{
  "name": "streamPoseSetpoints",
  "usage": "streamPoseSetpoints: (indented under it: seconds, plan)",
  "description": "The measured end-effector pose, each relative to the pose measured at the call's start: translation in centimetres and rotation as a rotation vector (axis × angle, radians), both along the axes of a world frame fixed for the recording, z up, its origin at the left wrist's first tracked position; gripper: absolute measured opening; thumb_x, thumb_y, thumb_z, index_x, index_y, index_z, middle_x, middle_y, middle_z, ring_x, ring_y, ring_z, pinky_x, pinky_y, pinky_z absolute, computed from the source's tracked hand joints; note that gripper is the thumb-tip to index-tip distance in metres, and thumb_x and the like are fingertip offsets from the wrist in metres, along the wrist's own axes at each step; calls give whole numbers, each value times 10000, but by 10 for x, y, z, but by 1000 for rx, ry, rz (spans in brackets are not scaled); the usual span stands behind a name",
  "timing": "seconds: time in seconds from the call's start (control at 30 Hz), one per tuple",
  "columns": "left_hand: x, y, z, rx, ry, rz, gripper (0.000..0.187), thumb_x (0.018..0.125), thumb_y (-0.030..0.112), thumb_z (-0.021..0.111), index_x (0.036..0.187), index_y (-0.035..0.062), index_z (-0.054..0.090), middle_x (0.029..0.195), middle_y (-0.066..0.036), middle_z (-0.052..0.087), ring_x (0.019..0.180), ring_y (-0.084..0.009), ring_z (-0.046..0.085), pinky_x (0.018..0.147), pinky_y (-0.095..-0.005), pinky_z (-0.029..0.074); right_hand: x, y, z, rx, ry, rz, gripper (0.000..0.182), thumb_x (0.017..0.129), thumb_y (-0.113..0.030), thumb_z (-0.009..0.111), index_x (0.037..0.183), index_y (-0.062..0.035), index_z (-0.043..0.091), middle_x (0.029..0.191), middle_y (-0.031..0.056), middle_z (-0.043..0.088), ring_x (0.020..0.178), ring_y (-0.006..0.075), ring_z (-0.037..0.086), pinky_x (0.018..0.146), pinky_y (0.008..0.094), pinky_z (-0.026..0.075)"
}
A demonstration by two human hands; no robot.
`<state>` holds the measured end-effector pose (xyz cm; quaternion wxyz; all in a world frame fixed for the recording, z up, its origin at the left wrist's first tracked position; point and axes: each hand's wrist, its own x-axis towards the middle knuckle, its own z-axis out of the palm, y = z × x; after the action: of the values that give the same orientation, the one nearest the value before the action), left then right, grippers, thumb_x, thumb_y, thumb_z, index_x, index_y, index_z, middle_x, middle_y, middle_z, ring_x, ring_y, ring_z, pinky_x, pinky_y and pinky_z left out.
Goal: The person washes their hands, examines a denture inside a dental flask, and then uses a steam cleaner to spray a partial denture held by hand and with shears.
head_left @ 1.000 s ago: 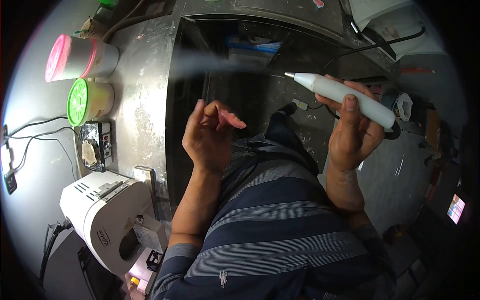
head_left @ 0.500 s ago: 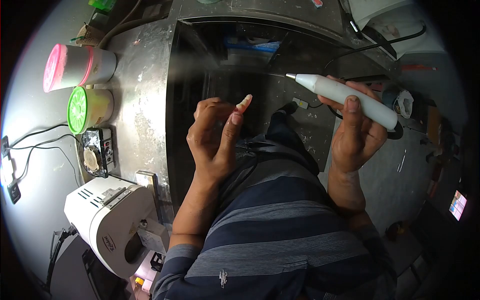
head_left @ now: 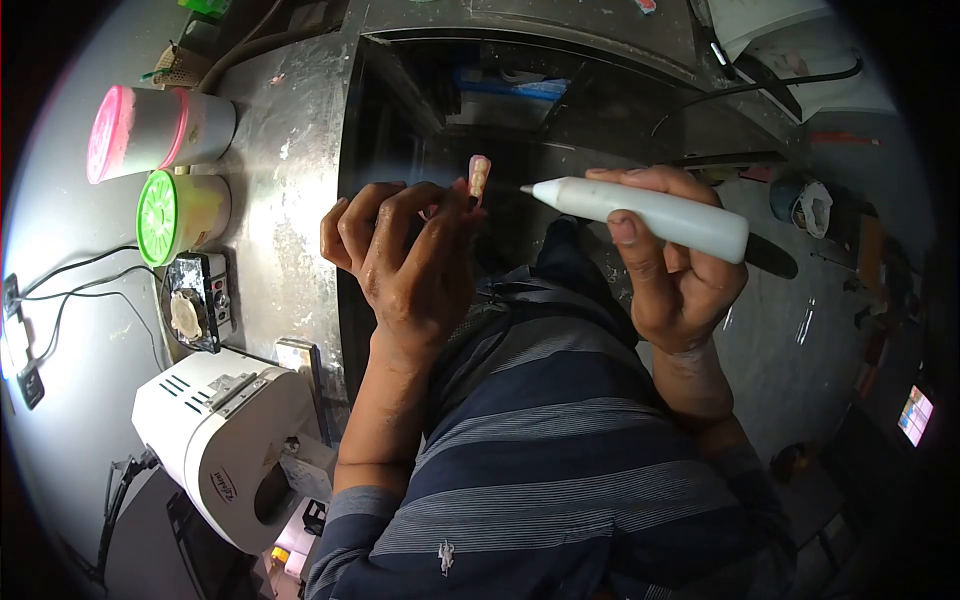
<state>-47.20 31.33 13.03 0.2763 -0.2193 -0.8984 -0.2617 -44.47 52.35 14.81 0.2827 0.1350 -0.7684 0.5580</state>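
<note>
My left hand (head_left: 405, 265) pinches a small partial denture (head_left: 480, 176) with pink gum and pale teeth, held upright at the fingertips. Part of the denture is hidden behind the fingers. My right hand (head_left: 680, 265) is wrapped round a white spray handpiece (head_left: 650, 212), thumb below and fingers on top. Its thin metal nozzle points left at the denture, a short gap away. A faint mist hangs to the left of the denture, over the dark opening.
On the metal bench (head_left: 290, 210) at left lie a pink-lidded tub (head_left: 150, 130), a green-lidded tub (head_left: 185, 215) and a socket box (head_left: 200, 300). A white machine (head_left: 230, 440) stands lower left. A dark recess (head_left: 400, 110) with metal edges opens ahead.
My left hand has turned, back of the hand now showing, and the denture has tilted upright and risen. The handpiece has moved left and slightly down, its nozzle nearer the denture.
</note>
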Motion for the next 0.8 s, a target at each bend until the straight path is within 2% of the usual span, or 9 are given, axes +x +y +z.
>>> streamPoseSetpoints:
  seconds: [0.2,0.3,0.47,0.53,0.6,0.63,0.67,0.73,0.8]
  plan:
    - [0,2,-2,-49,8,4,208,721,191,766,923,177,724,911,48,642,987,-175,549,918,-396,279,-2,-15,0,-156,-8,106,208,877,-37,682,1038,72,607,994,184,673,869,217,700,712,265,584]
    - [0,2,-3,-51,16,17,209,726,195,765,931,182,727,916,52,643,998,-172,549,920,-397,275,1,-12,12,-57,-102,123,231,878,-41,681,1059,72,596,995,186,675,864,220,703,706,265,591]
    - [2,0,1,-53,-4,24,215,729,190,769,939,183,729,916,54,643,1001,-171,548,921,-395,274,-5,-15,-4,-59,-12,85,222,874,-54,693,1040,63,604,980,178,682,856,219,704,704,264,584]
    - [1,-2,1,4,-33,-8,203,732,176,765,932,168,732,921,39,648,993,-181,549,926,-387,273,-5,-13,-1,-60,1,60,205,873,-57,695,1023,56,614,970,173,686,850,215,704,698,261,578]
    - [1,-3,0,70,-69,-31,193,735,159,761,926,151,733,918,22,652,982,-190,550,925,-376,280,-5,-7,8,74,-164,-27,162,874,-55,696,983,46,633,950,162,694,837,202,701,692,257,564]
    - [1,-3,0,135,-107,-54,182,739,142,756,920,134,735,915,5,656,972,-200,551,924,-365,288,-6,-8,5,-28,-147,-30,135,875,-44,691,967,41,643,931,151,699,834,187,697,689,252,554]
    - [1,-4,0,136,-106,-51,182,739,142,756,920,134,735,915,5,656,972,-200,551,924,-365,288,-8,-7,3,-27,-147,-27,135,875,-44,691,967,41,643,931,151,699,834,187,697,689,252,554]
    - [1,-8,2,294,-258,-114,166,743,106,746,908,101,734,899,-31,663,949,-218,555,906,-347,319,-9,-2,1,-80,-70,-34,134,878,-43,687,965,48,642,932,153,696,848,190,696,696,264,560]
    - [0,-10,0,328,-254,-126,156,746,87,742,901,82,730,880,-48,665,916,-225,559,879,-342,348,-6,-1,6,-72,-78,-12,157,879,-29,680,995,61,625,961,170,679,859,217,698,698,279,569]
